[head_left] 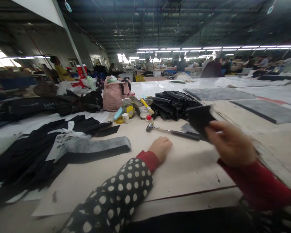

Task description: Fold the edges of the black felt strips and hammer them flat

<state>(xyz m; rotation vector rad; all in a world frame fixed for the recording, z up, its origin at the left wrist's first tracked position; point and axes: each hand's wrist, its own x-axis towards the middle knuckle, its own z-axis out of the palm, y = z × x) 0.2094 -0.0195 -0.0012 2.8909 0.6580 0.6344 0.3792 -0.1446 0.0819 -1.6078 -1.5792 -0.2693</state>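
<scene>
Your right hand point(230, 142) is up off the bench point(184, 171), fingers pinched on a black piece point(199, 119). The piece is blurred, so its edges are unclear. It hangs over the right part of the bench, just in front of the stack of black pieces point(174, 104).

Your left hand point(161, 148) rests on the bench, curled into a loose fist with nothing visible in it. The two hands are apart, with bare bench between them.

In the way: a hammer point(172, 131) lies flat just beyond both hands. Its head points left and its handle runs right, under the held piece. The handle's end is hidden behind the piece and your right fingers. A small dark scrap point(188, 128) lies just past the handle.

Behind the hammer head there is clutter:
- a glass jar point(127, 106)
- a small white bottle point(125, 118) beside the jar
- a yellow-handled tool point(146, 105)
- a red-capped item point(148, 118)

A pink bag point(113, 95) stands right behind the jar.

On the left, a grey felt strip point(97, 145) lies flat near your left forearm. Past it is a black fabric heap point(26, 155) with a white ribbon point(68, 128) on top.

On the right, grey sheets point(266, 110) lie flat, well apart from your hands.

Other people work at the far benches, none near yours.
</scene>
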